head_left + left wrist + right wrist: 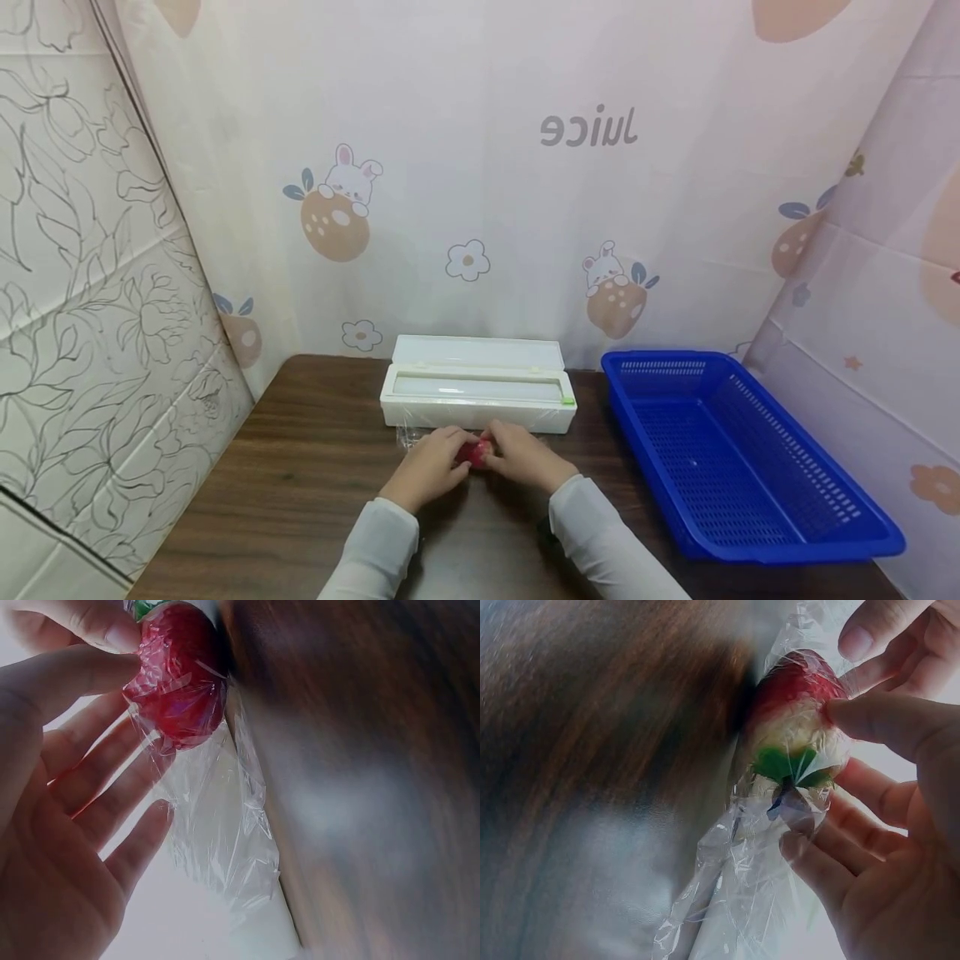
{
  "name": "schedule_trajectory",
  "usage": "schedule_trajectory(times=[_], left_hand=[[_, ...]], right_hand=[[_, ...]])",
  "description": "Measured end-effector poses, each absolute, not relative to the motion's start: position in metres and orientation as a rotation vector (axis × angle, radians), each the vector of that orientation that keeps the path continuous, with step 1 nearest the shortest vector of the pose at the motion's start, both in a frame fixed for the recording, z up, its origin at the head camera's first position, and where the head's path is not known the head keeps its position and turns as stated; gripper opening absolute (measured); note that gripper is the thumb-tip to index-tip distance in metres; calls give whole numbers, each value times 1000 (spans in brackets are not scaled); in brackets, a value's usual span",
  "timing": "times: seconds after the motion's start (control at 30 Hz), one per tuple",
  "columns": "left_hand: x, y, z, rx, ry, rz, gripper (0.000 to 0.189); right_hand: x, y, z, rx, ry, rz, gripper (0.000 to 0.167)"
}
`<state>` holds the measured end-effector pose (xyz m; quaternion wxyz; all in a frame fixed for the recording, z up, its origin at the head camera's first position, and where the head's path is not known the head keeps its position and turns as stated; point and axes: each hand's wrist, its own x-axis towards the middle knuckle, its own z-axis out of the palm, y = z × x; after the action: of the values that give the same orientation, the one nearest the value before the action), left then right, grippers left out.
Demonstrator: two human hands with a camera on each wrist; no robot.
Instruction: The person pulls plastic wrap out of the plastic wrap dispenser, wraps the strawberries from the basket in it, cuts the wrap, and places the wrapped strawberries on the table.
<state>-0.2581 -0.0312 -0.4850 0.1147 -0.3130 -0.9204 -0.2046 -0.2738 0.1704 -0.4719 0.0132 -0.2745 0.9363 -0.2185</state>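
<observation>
A red strawberry (791,701) with a pale end and green leaves is wrapped in clear cling film (739,862). It sits low at the table, in front of the white cling film box (480,412). My left hand (430,468) holds the strawberry from the left, thumb on its near side and fingers behind the film. From the right, my right hand (527,455) pinches it near the leafy end, with thumb in front and fingertips in the film. Loose crinkled film trails from both ends, as the left wrist view and right wrist view show.
The box's lid (477,350) stands raised at the back, with a film roll (476,387) inside. A blue plastic basket (652,467) stands to the right on the dark wooden table (300,483). Behind the table hangs a printed curtain (480,183).
</observation>
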Motion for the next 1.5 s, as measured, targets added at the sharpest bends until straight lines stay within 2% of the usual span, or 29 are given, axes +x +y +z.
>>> schedule_trajectory(times=[0.3, 0.57, 0.93, 1.5], left_hand=[[-263, -28, -486, -875, -2746, -604, 38], [-266, -27, -486, -845, -2780, -591, 41], [-266, -27, -484, -856, -2788, -555, 45], [-264, -30, -485, -888, -2833, -541, 53]], right_hand=[[-272, 170, -471, -870, 3044, -577, 23], [-269, 175, -473, -887, 3031, -636, 43], [-265, 174, -469, -877, 3085, -602, 28], [-264, 177, -470, -793, 3050, -650, 32]])
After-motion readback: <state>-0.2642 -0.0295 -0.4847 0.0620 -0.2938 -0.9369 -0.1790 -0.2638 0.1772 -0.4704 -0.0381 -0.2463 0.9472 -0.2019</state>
